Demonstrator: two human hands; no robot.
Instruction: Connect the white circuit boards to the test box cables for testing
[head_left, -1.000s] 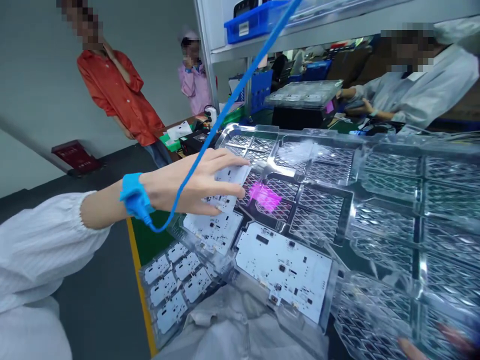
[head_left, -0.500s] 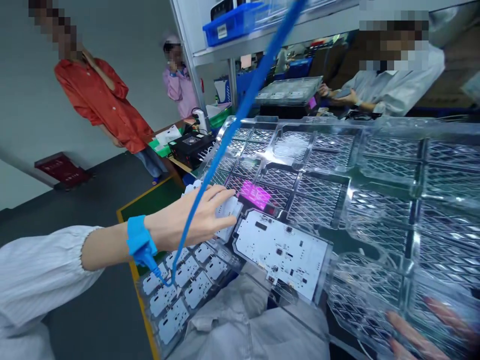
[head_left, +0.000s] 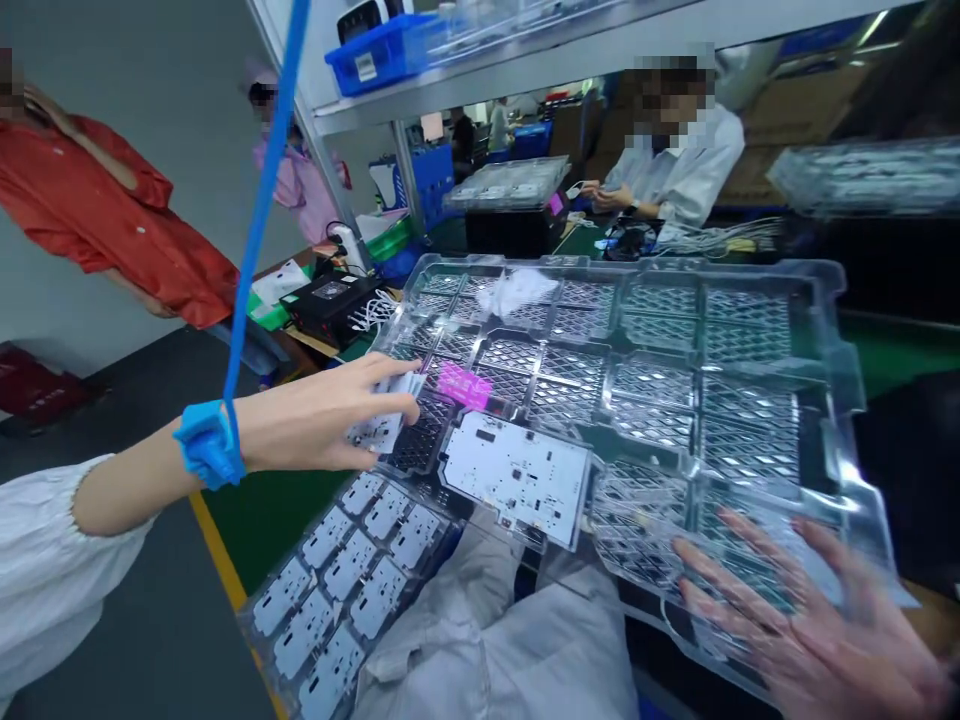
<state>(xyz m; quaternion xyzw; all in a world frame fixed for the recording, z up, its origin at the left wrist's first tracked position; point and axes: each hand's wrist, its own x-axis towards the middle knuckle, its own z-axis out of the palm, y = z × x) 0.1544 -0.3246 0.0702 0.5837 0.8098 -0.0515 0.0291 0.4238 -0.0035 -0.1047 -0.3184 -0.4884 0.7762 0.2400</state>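
Bright overhead light glares off the clear tray (head_left: 750, 300); my right hand (head_left: 810, 640) smears with motion blur (edges bend, wide-lens distortion).

White circuit board (head_left: 382, 425), clear tray (head_left: 750, 330) tilted

This is looking like an electronics assembly floor in a factory. Clear plastic trays (head_left: 825, 300) are holding white circuit boards (head_left: 517, 475), a metal shelf rack (head_left: 480, 75) is carrying a blue bin (head_left: 382, 50), and a grounding wrist strap (head_left: 204, 445) with a blue cord (head_left: 259, 230) is hanging over the bench. 3 other people in work smocks are standing or sitting nearby, 1 seated worker (head_left: 686, 165) handling parts at another green-topped bench (head_left: 900, 350).
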